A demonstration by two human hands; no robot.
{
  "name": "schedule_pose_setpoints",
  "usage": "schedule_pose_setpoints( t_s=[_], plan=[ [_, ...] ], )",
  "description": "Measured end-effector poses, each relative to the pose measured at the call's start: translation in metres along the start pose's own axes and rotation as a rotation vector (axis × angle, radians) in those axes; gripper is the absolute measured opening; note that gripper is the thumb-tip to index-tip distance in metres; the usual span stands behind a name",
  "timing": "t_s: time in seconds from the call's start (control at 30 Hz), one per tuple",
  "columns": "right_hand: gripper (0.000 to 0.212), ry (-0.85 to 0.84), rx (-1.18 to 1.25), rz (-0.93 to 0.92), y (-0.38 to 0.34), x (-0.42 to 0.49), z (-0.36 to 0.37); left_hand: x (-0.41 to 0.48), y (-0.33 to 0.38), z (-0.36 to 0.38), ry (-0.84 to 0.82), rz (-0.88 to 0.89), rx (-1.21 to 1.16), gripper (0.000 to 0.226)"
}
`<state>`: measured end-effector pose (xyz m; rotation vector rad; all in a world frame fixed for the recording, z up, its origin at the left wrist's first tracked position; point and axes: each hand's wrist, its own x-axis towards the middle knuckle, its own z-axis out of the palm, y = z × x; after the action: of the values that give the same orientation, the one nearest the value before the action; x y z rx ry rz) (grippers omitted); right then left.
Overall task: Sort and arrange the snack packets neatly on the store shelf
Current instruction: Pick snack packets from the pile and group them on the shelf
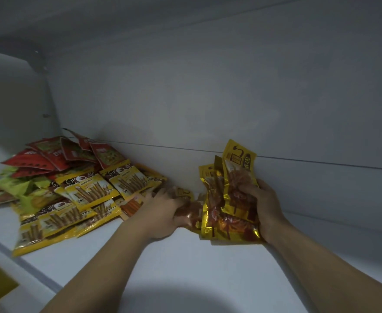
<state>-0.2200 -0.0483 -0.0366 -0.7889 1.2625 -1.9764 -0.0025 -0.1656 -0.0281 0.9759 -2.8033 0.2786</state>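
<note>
**Gathering the gold packets into one bunch**

Nearest me, between the two forearms, is bare white shelf [185, 279]. That is my working room, with the front lip [16, 258] running off low on the left.

I judge the step in hand to be collecting the gold kind into one stack. My right hand [263, 206] has its fingers curled round a bunch of gold packets [232, 195], which stand roughly upright and fanned, bottoms on the shelf. My left hand [163, 211] closes on a loose gold packet [186, 205] lying flat just beside the bunch. Blur hides exactly how the fingertips sit.

To do this well, I would:
- lift the loose one clear of the heap
- ease the right grip only slightly
- slip it in facing the same way
- tap the bottoms square on the shelf

Farther left, yellow wafer-stick packets [84, 195] overlap in a heap. The nearest lie just beside my left hand, and the lowest lie close to the lip, where a careless sweep could push them off. Green packets [16, 188] and red packets [56, 157] pile up behind them, toward the corner.

Right of the bunch the shelf runs open to the back wall [275, 109], which I think is the best room for a tidy row.
</note>
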Motion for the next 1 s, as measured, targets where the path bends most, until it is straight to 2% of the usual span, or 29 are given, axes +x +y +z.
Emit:
schedule_pose_setpoints(
  t_s=[0.1, 0.23, 0.33, 0.4, 0.5, 0.63, 0.7, 0.77, 0.83, 0.9, 1.0],
  plan=[
    [0.025, -0.019, 0.032, 0.009, -0.003, -0.002, -0.001, 0.003, 0.006, 0.002, 0.08, -0.002, -0.008, 0.062],
    [0.026, -0.04, 0.026, 0.024, -0.003, -0.005, 0.001, 0.006, 0.006, 0.006, 0.037, -0.054, -0.088, 0.079],
    [0.025, -0.054, 0.023, 0.034, 0.0, -0.006, 0.002, 0.007, 0.005, 0.007, 0.169, -0.055, 0.019, 0.079],
    [0.026, -0.061, 0.02, 0.036, 0.001, -0.006, 0.001, 0.008, 0.005, 0.004, 0.267, -0.104, -0.007, 0.079],
    [0.036, -0.073, 0.011, 0.035, 0.004, -0.006, 0.0, 0.01, 0.003, -0.003, 0.412, -0.27, -0.284, 0.061],
    [0.052, -0.13, 0.025, 0.062, -0.004, -0.01, 0.007, 0.011, 0.012, -0.008, 0.422, -0.453, -0.594, 0.055],
    [0.051, -0.131, 0.032, 0.048, -0.013, -0.012, 0.012, 0.014, 0.024, -0.012, 0.424, -0.486, -0.884, 0.046],
    [0.049, -0.11, 0.044, 0.017, -0.025, -0.015, 0.015, 0.016, 0.039, -0.019, 0.351, -0.424, -1.31, 0.033],
    [0.044, -0.073, 0.012, -0.038, -0.037, -0.02, 0.013, 0.021, 0.053, -0.029, 0.234, -0.311, -1.594, 0.036],
    [0.031, -0.021, -0.096, -0.133, -0.049, -0.025, 0.002, 0.025, 0.067, -0.041, 0.152, -0.172, -1.681, 0.042],
    [0.026, 0.087, -0.325, -0.235, -0.06, -0.034, -0.023, 0.036, 0.086, -0.046, 0.143, -0.017, -1.502, 0.027]
  ],
)
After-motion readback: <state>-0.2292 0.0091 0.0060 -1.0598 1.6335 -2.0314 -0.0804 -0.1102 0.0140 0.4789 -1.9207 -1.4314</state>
